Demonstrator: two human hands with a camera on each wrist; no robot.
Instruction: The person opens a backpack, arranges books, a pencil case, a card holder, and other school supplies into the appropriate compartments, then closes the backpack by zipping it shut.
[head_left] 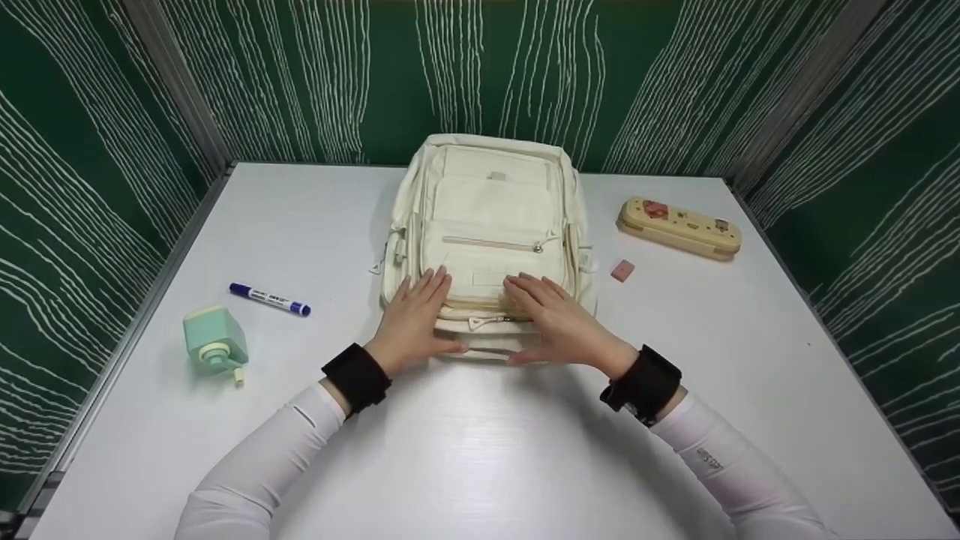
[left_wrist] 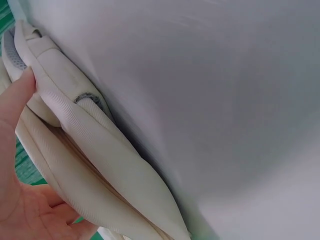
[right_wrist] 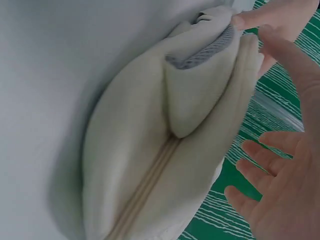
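Observation:
A cream backpack (head_left: 491, 202) lies on the white table with its zipped front pocket facing up and its bottom end towards me. My left hand (head_left: 416, 319) rests on the lower left of the bag, fingers extended over the front and thumb touching the bottom end; the thumb (left_wrist: 22, 90) shows against the fabric in the left wrist view. At the lower right is my right hand (head_left: 559, 319), its fingers spread over the bag's front. The right wrist view shows those fingers (right_wrist: 257, 175) loosely bent and apart from the fabric, with the thumb near the bottom edge.
To the right lie a yellow pencil case (head_left: 679, 229) with printed pictures and a small pink eraser (head_left: 622, 271). On the left are a blue-and-white marker (head_left: 270, 299) and a mint-green pencil sharpener (head_left: 215, 337) with a crank. Green, white-streaked panels (head_left: 480, 75) border the table.

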